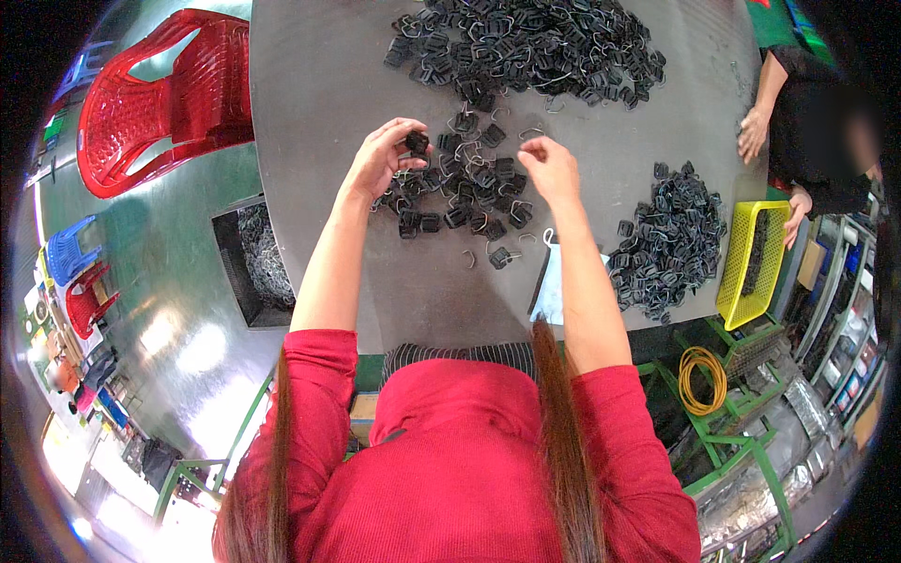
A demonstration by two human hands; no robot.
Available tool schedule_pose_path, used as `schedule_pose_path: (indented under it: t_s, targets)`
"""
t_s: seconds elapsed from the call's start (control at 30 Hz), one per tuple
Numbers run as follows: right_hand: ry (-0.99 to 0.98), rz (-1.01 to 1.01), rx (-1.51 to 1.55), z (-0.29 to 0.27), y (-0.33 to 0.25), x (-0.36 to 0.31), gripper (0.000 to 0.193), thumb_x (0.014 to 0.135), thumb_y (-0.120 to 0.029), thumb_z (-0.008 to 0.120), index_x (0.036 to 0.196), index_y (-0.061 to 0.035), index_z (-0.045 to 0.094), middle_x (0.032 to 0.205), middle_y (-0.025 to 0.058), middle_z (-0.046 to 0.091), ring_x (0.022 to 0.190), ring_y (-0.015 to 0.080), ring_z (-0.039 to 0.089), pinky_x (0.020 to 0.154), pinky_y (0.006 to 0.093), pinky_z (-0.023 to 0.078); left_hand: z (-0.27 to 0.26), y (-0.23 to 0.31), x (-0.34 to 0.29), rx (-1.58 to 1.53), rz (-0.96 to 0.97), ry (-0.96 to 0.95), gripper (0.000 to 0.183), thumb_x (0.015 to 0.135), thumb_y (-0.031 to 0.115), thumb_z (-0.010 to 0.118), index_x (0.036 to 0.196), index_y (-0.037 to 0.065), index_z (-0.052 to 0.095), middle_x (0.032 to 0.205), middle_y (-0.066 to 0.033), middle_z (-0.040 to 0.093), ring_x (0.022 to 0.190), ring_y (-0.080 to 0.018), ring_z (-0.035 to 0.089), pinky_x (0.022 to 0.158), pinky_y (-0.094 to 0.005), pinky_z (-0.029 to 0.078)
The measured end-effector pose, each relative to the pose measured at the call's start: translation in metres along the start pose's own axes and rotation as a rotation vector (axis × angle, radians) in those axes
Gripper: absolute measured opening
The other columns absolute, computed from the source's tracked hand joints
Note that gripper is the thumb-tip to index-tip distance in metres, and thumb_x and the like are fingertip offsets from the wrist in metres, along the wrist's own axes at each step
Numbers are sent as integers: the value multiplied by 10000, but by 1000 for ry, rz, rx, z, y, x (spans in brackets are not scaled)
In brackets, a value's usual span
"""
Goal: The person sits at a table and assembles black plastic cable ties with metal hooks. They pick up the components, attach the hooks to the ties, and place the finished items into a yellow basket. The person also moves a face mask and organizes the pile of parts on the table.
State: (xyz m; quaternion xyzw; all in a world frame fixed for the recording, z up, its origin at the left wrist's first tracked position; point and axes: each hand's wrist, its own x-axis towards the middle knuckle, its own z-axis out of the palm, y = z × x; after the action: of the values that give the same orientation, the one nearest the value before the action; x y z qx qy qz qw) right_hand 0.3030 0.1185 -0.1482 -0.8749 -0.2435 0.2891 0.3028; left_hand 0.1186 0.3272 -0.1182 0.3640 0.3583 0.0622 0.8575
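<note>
The left hand [380, 158] is curled nearly shut, pinching one small black plastic buckle [417, 143] between thumb and fingertips above the grey table [310, 84]; the right hand [552, 169] hovers just right of it with fingers drawn together, possibly on a thin wire clip, though that is too small to tell. Directly beneath both hands lies the near pile of buckles [465, 192], with a few loose wire clips [469, 258] at its near edge. The risk, as I judge it, is that the tiny piece slips from so light a pinch and drops back among identical parts, or that a forearm sweeps the strays off the near edge. Three heaps show: the near one, a large far pile [526, 42], and a right-hand pile [671, 239] beside one yellow basket [741, 258]. One red chair [160, 103] lies far left, and another person's two hands [753, 131] rest at the far right.
</note>
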Motion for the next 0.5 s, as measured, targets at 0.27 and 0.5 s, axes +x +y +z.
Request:
schedule_pose_path:
  t_s: [0.27,0.5]
  targets:
    - [113,-3,-116,48,-50,15,314,697,-254,745,898,-66,596,923,116,624,847,302,612,714,390,504,39,-52,29,1413,373,473,319,729,282,728,855,32,576,813,-146,627,788,-306,618,685,-397,476]
    - [-146,285,897,-13,8,-14,336,764,-215,705,988,-18,552,830,94,637,816,184,634,652,291,510,19,-51,11,1316,326,400,330,722,235,733,935,47,566,873,-131,596,838,-294,596,719,-377,475]
